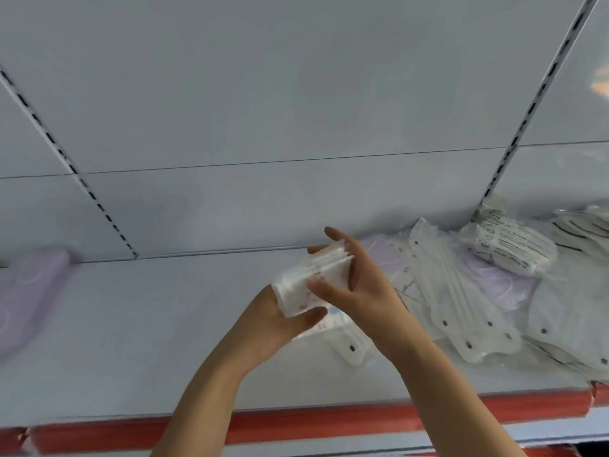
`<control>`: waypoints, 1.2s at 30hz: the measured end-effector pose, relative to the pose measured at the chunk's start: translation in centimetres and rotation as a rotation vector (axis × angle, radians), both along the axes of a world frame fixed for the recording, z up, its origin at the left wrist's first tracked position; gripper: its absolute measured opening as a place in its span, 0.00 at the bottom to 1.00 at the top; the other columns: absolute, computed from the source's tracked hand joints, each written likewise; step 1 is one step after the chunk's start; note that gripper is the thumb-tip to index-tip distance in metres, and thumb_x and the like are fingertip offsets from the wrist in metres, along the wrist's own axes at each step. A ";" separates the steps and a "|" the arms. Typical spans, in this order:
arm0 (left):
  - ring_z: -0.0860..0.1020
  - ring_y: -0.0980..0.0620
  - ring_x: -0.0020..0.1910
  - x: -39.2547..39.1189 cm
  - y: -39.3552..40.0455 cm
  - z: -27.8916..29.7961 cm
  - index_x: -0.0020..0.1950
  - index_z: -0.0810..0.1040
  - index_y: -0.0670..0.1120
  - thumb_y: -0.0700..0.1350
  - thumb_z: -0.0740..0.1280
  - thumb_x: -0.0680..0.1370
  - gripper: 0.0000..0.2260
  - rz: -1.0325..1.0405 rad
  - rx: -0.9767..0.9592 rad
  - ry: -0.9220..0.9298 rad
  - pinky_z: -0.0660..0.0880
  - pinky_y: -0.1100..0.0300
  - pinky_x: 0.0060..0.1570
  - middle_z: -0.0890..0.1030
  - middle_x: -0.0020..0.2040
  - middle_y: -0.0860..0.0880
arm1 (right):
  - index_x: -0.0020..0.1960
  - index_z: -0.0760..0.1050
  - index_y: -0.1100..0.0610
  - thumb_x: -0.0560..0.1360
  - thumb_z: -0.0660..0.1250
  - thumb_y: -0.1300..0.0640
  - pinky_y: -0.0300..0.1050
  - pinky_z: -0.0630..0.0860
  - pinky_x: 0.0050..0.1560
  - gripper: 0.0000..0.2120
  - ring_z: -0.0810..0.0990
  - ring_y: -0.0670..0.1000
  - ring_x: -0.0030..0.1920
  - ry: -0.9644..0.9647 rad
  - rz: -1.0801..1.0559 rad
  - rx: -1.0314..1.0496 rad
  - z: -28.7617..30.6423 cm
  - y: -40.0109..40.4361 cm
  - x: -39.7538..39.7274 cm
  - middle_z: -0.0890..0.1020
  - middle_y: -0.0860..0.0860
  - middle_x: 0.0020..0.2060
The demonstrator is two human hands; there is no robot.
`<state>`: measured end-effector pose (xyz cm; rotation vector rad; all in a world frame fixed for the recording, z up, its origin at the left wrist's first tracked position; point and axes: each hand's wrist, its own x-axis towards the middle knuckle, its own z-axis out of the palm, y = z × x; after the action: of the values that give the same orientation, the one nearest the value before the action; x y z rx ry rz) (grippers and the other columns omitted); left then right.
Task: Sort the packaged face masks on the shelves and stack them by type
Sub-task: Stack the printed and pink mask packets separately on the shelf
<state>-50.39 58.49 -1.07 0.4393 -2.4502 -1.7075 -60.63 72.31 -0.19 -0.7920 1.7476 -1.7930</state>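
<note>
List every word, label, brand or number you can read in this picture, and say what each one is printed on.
No text here can be read.
Folded white pack at the back right of the shelf: rows of dark print, too small and blurred to read.
Bundle of white mask packs held between the left hand and right hand: faint marks, illegible.
Red shelf-edge strip: no lettering visible.

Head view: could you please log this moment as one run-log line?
left hand: holds mask packs | right hand: squares the packs | shelf: lilac masks left, mixed pile right
</note>
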 end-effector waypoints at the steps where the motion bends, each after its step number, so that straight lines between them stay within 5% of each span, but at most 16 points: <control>1: 0.80 0.69 0.54 0.2 -0.1 -0.5 0.58 0.74 0.73 0.48 0.74 0.77 0.20 -0.009 -0.067 -0.043 0.74 0.74 0.50 0.83 0.54 0.68 | 0.68 0.72 0.47 0.74 0.75 0.58 0.48 0.81 0.57 0.25 0.84 0.48 0.54 0.041 -0.002 0.043 0.1 -0.3 0.0 0.84 0.49 0.53; 3: 0.79 0.68 0.56 0.9 -0.4 -1.3 0.56 0.73 0.75 0.50 0.73 0.77 0.19 0.009 -0.105 -0.088 0.74 0.74 0.53 0.82 0.54 0.69 | 0.57 0.79 0.52 0.74 0.75 0.58 0.50 0.82 0.51 0.13 0.86 0.48 0.47 0.087 -0.048 0.077 0.6 -1.2 0.3 0.86 0.49 0.45; 5: 0.82 0.62 0.54 2.0 -1.4 -1.2 0.60 0.78 0.66 0.51 0.72 0.78 0.13 0.100 -0.073 -0.120 0.78 0.67 0.55 0.84 0.54 0.62 | 0.53 0.80 0.58 0.74 0.74 0.61 0.48 0.82 0.45 0.08 0.86 0.51 0.45 -0.053 -0.055 -0.053 1.1 -3.0 0.7 0.87 0.52 0.43; 7: 0.85 0.56 0.50 3.7 -3.3 -0.6 0.59 0.82 0.56 0.50 0.74 0.78 0.10 0.275 0.019 -0.091 0.82 0.59 0.53 0.87 0.51 0.55 | 0.53 0.80 0.61 0.74 0.71 0.62 0.42 0.80 0.42 0.08 0.86 0.51 0.45 -0.256 -0.011 -0.219 1.6 -5.5 1.3 0.86 0.54 0.44; 11: 0.82 0.55 0.38 9.0 -8.5 1.0 0.43 0.83 0.47 0.42 0.78 0.72 0.06 0.651 0.125 0.096 0.79 0.62 0.39 0.85 0.39 0.49 | 0.57 0.78 0.62 0.74 0.70 0.62 0.48 0.78 0.48 0.12 0.84 0.54 0.49 -0.403 0.039 -0.311 2.1 -10.7 3.1 0.84 0.57 0.49; 14: 0.78 0.56 0.36 14.2 -12.4 1.7 0.44 0.82 0.42 0.46 0.79 0.71 0.10 0.825 0.218 0.210 0.74 0.58 0.44 0.81 0.37 0.50 | 0.53 0.77 0.56 0.74 0.71 0.65 0.51 0.77 0.49 0.10 0.83 0.51 0.45 -0.291 0.066 -0.200 1.9 -13.9 6.2 0.84 0.54 0.45; 16: 0.78 0.49 0.43 17.8 -14.6 2.0 0.50 0.81 0.39 0.53 0.79 0.70 0.20 0.858 0.215 0.262 0.77 0.48 0.52 0.81 0.43 0.43 | 0.51 0.79 0.54 0.74 0.71 0.63 0.54 0.78 0.50 0.08 0.82 0.51 0.43 -0.140 0.145 -0.066 1.7 -16.2 9.1 0.84 0.55 0.43; 18: 0.82 0.44 0.51 21.6 -17.2 1.9 0.56 0.81 0.42 0.54 0.74 0.74 0.18 0.882 0.208 0.278 0.77 0.41 0.60 0.84 0.52 0.39 | 0.49 0.81 0.54 0.77 0.69 0.58 0.54 0.78 0.49 0.02 0.80 0.53 0.40 0.018 0.227 0.072 1.8 -19.2 12.2 0.83 0.56 0.41; 20: 0.84 0.48 0.54 26.2 -20.4 1.5 0.59 0.80 0.48 0.49 0.70 0.80 0.09 0.877 0.186 0.274 0.81 0.50 0.54 0.85 0.56 0.45 | 0.46 0.79 0.56 0.78 0.68 0.51 0.50 0.76 0.42 0.08 0.77 0.52 0.35 0.129 0.251 0.184 2.2 -23.4 15.8 0.79 0.61 0.40; 24: 0.79 0.51 0.37 36.0 -28.2 2.2 0.57 0.77 0.55 0.52 0.64 0.83 0.05 0.846 0.068 0.240 0.78 0.61 0.34 0.82 0.48 0.48 | 0.42 0.78 0.59 0.78 0.68 0.49 0.46 0.66 0.37 0.14 0.69 0.50 0.31 0.360 0.286 0.241 3.6 -33.9 24.3 0.71 0.57 0.31; 26: 0.81 0.53 0.36 40.8 -32.9 2.9 0.59 0.76 0.55 0.51 0.64 0.84 0.05 0.830 0.112 0.220 0.78 0.60 0.33 0.84 0.48 0.50 | 0.44 0.82 0.51 0.78 0.68 0.50 0.44 0.65 0.37 0.07 0.67 0.48 0.29 0.387 0.291 0.187 3.9 -39.6 28.6 0.68 0.50 0.29; 30: 0.84 0.53 0.41 47.4 -43.5 4.0 0.60 0.78 0.48 0.40 0.70 0.80 0.10 0.975 0.322 0.330 0.80 0.62 0.35 0.85 0.55 0.44 | 0.48 0.81 0.51 0.79 0.67 0.51 0.44 0.66 0.31 0.05 0.66 0.48 0.27 0.337 0.335 0.157 4.8 -50.0 35.1 0.67 0.52 0.30; 36: 0.83 0.55 0.39 51.1 -58.1 5.1 0.64 0.76 0.43 0.39 0.72 0.78 0.15 1.175 0.186 0.424 0.80 0.65 0.37 0.84 0.52 0.44 | 0.48 0.78 0.55 0.78 0.69 0.57 0.39 0.70 0.29 0.02 0.75 0.51 0.29 0.461 0.465 0.306 8.3 -64.3 38.6 0.82 0.56 0.32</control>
<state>0.74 0.39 4.04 1.0987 -1.2360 -1.2563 -22.02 7.96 8.07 -1.4156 1.8485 -1.0619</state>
